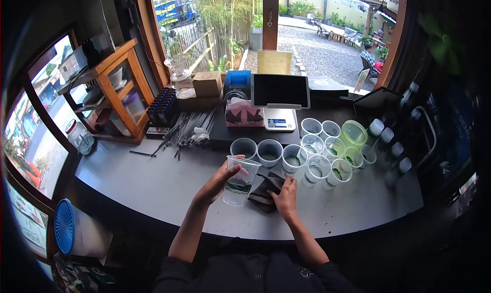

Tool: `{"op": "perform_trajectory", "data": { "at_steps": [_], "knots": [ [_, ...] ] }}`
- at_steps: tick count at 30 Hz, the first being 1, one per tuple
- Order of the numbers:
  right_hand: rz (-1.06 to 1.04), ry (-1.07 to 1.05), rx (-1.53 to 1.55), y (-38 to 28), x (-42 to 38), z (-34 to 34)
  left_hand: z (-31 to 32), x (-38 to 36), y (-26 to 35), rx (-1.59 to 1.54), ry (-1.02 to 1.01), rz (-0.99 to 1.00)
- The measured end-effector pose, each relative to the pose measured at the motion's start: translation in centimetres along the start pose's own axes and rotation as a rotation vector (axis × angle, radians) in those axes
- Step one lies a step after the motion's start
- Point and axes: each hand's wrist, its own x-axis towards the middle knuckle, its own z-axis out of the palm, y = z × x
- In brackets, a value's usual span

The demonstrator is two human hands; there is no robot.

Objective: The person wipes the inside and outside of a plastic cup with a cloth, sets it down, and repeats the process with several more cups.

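Counter surface (153,185): a smooth, matt grey slab with a curved front edge, on which all the work items rest. We hold a clear plastic cup (239,180) in our left hand (217,184); the cup is a tapered cylinder, thin-walled and transparent, with a dark printed band around its lower part. It leans slightly toward the left hand, whose fingers wrap its left side with the thumb near the rim. Whether its base touches the counter, we cannot tell.

Just to the right of the cup lies a dark cloth (266,190), soft, creased and folded into a rough rectangle, flat on the counter. Our right hand (285,195) rests on the right part of this cloth, fingers closed loosely and pressing down on the fabric. The cup therefore sits between the two hands, touching the left one and just beside the cloth under the right one.

Behind the hands stands a row of cups (286,157) of the same clear plastic, upright and open-topped, several with a green tint or green liquid at the bottom. Further right stand white-capped bottles (388,137). A tablet (280,91) stands upright at the back edge, screen dark, beside a pink tissue box (244,114).
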Motion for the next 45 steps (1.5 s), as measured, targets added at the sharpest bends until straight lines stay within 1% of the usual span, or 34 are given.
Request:
{"op": "perform_trajectory", "data": {
  "at_steps": [3, 7, 8, 9, 11, 12, 15, 17, 19, 20, 21, 23, 25, 26, 27, 28, 29, 30, 31, 33, 34, 35, 37, 38, 40, 41, 42, 43, 45],
  "knots": [
    [0.156, -0.100, 0.146, 1.1, 0.0, -0.6, 0.0, 0.0, -0.7, -0.019, -0.024, -0.010],
    [0.394, -0.380, 0.453, 2.0, 0.9, -1.7, 0.3, 0.4, -1.2, -0.032, -0.039, -0.010],
    [0.379, -0.304, 0.668, 1.9, 0.7, -1.6, 0.5, 0.3, -1.1, -0.038, -0.042, -0.006],
    [0.366, -0.272, 0.788, 1.5, 0.6, -2.0, 0.6, 0.0, -1.0, -0.043, -0.044, -0.005],
    [0.404, -0.292, 0.982, -0.3, 0.7, -3.8, 0.7, -0.7, -0.7, -0.075, -0.047, -0.038],
    [0.403, -0.418, 1.079, -0.6, 1.0, -4.7, 0.7, -0.8, -0.5, -0.088, -0.050, -0.051],
    [0.313, -0.368, 1.128, -2.6, 1.0, -6.9, 0.7, -1.4, -0.7, -0.074, -0.065, 0.004],
    [0.251, -0.140, 1.073, -5.6, 0.7, -9.3, 0.7, -1.9, -0.4, -0.039, -0.097, 0.025],
    [0.040, 0.096, 1.019, -8.0, 0.8, -11.3, 0.8, -2.3, -0.5, 0.030, -0.093, 0.083],
    [-0.073, 0.170, 1.050, -8.8, 0.6, -11.6, 0.8, -2.5, -0.5, 0.024, -0.099, 0.078],
    [-0.167, 0.179, 0.951, -9.7, 0.0, -12.4, 0.7, -2.6, -0.5, 0.018, -0.105, 0.074],
    [-0.303, 0.077, 1.075, -11.6, -0.9, -11.9, 0.9, -2.7, -0.5, 0.003, -0.087, 0.094],
    [-0.573, -0.267, 0.776, -12.1, -1.5, -12.8, 1.5, -2.9, -0.7, -0.015, -0.036, 0.141],
    [-0.776, -0.309, 0.656, -12.6, -1.3, -13.0, 1.7, -2.9, -0.8, -0.038, -0.030, 0.167],
    [-0.827, -0.284, 0.716, -12.5, -1.3, -12.3, 1.8, -3.0, -1.0, -0.060, -0.024, 0.192],
    [-0.721, -0.387, 0.969, -12.2, -1.2, -11.9, 1.8, -3.2, -1.3, -0.083, -0.017, 0.216],
    [-0.600, -0.489, 1.217, -11.7, -1.1, -11.7, 1.5, -3.4, -1.8, -0.074, -0.045, 0.176],
    [-0.497, -0.556, 1.227, -11.1, -0.5, -11.7, 1.1, -3.7, -2.4, -0.064, -0.074, 0.136],
    [-0.356, -0.646, 1.469, -11.0, 0.0, -11.8, 0.9, -3.9, -2.6, -0.054, -0.103, 0.096],
    [-0.419, -0.547, 1.056, -11.4, 0.1, -11.7, 1.6, -4.1, -1.8, 0.015, -0.165, 0.119],
    [-0.594, -0.464, 0.882, -11.5, 0.4, -11.5, 2.0, -3.8, -1.6, 0.051, -0.109, 0.154],
    [-0.764, -0.277, 0.645, -12.7, 0.3, -11.8, 2.3, -3.7, -1.5, 0.085, -0.051, 0.188],
    [-0.901, -0.112, 0.430, -13.6, 0.5, -11.7, 3.1, -4.4, 0.6, 0.191, -0.040, 0.205],
    [-0.930, -0.146, 0.434, -13.4, 0.8, -11.5, 3.4, -4.6, 1.5, 0.245, -0.036, 0.212],
    [-0.986, -0.215, 0.442, -12.6, 1.6, -11.0, 4.0, -4.8, 2.2, 0.252, -0.097, 0.244],
    [-0.933, -0.233, 0.541, -12.6, 1.2, -10.8, 4.2, -4.7, 2.3, 0.256, -0.129, 0.260],
    [-0.880, -0.251, 0.641, -12.6, 0.5, -10.3, 4.4, -4.8, 1.9, 0.094, -0.192, 0.211],
    [-0.826, -0.269, 0.739, -12.7, 0.0, -10.0, 4.6, -4.9, 1.8, 0.045, -0.203, 0.197],
    [-0.852, -0.164, 0.721, -13.1, -0.3, -9.7, 4.8, -5.2, 1.5, -0.051, -0.228, 0.165]
  ]
}}
